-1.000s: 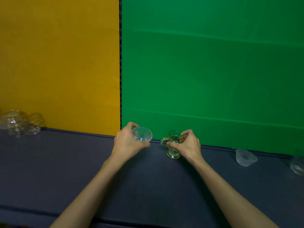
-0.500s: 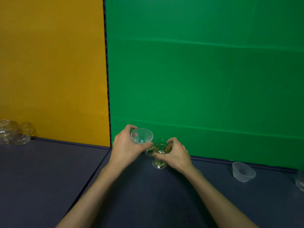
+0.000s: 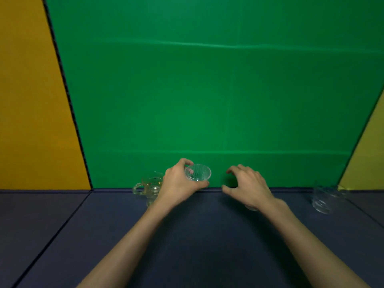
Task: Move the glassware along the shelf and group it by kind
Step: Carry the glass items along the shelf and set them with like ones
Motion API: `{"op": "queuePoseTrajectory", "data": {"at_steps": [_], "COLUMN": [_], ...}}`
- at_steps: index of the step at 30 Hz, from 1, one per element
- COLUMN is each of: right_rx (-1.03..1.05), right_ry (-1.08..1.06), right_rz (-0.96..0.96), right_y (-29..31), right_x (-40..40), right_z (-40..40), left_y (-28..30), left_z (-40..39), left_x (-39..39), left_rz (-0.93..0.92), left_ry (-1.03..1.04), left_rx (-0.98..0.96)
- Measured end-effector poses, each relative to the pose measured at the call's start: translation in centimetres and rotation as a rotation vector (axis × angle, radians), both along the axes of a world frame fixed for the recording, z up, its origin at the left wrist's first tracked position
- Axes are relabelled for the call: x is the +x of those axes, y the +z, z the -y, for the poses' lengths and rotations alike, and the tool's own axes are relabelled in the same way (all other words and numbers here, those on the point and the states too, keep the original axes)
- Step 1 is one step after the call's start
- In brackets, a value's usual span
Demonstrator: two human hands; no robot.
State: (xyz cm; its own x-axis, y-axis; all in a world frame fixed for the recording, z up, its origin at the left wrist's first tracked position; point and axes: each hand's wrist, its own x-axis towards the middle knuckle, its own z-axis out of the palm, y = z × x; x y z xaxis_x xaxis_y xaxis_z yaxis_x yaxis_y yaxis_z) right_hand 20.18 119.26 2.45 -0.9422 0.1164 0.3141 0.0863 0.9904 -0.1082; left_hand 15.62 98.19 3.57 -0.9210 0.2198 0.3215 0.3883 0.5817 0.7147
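My left hand (image 3: pixel 178 187) grips a small ribbed glass cup (image 3: pixel 197 173), held tilted with its mouth toward me above the back of the dark shelf (image 3: pixel 197 235). Behind my left wrist stands a footed glass mug with a handle (image 3: pixel 148 187), partly hidden by the hand. My right hand (image 3: pixel 247 189) hovers to the right of the cup with fingers spread and nothing in it. A sliver of a small clear bowl (image 3: pixel 251 208) shows under my right wrist. A ribbed clear glass (image 3: pixel 324 198) stands at the far right.
A green panel (image 3: pixel 207 90) backs the shelf, with an orange panel (image 3: pixel 31 100) at left and a yellow one (image 3: pixel 369 154) at right. Seams run across the shelf mat at left and right.
My right hand has let go of the footed mug, which now stands left of my left hand. The view has swung right; the glass cluster at far left is out of sight.
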Motion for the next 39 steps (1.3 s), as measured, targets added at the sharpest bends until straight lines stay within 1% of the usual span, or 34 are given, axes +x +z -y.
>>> {"op": "queuePoseTrajectory", "data": {"at_steps": [3, 8, 13, 22, 25, 29, 31, 36, 39], "right_rx": [-0.022, -0.051, -0.075, -0.119, -0.117, -0.104, -0.107, -0.118, -0.147], "right_ry": [-0.032, -0.042, -0.011, 0.074, 0.108, 0.183, 0.237, 0.364, 0.436], "right_rz": [0.001, 0.035, 0.053, 0.070, 0.061, 0.053, 0.036, -0.018, -0.065], "right_y": [-0.2, -0.6, -1.0, -1.7, -1.7, -1.4, -1.2, -0.3, 0.5], "right_x": [1.5, 3.1, 3.4, 3.5, 3.5, 3.0, 2.6, 1.7, 1.5], "right_z": [-2.8, -5.2, -5.8, -5.5, -5.1, -3.6, -2.3, 3.1, 7.4], "left_y": [-2.0, -4.4, -5.2, -5.8, -5.3, -3.8, -2.8, -0.9, 0.0], "left_z": [-2.8, -5.7, -6.6, -6.6, -6.1, -4.1, -2.6, 3.0, 7.0], "left_x": [-0.2, -0.4, 0.0, 1.3, 2.4, 3.8, 4.5, 6.4, 7.8], "left_rz": [0.076, 0.130, 0.160, 0.165, 0.104, -0.150, -0.220, -0.266, -0.251], "left_ry": [-0.048, -0.054, -0.040, -0.015, -0.008, 0.045, 0.094, 0.218, 0.289], "left_rx": [-0.047, -0.149, -0.206, -0.244, -0.345, -0.540, -0.604, -0.665, -0.683]}}
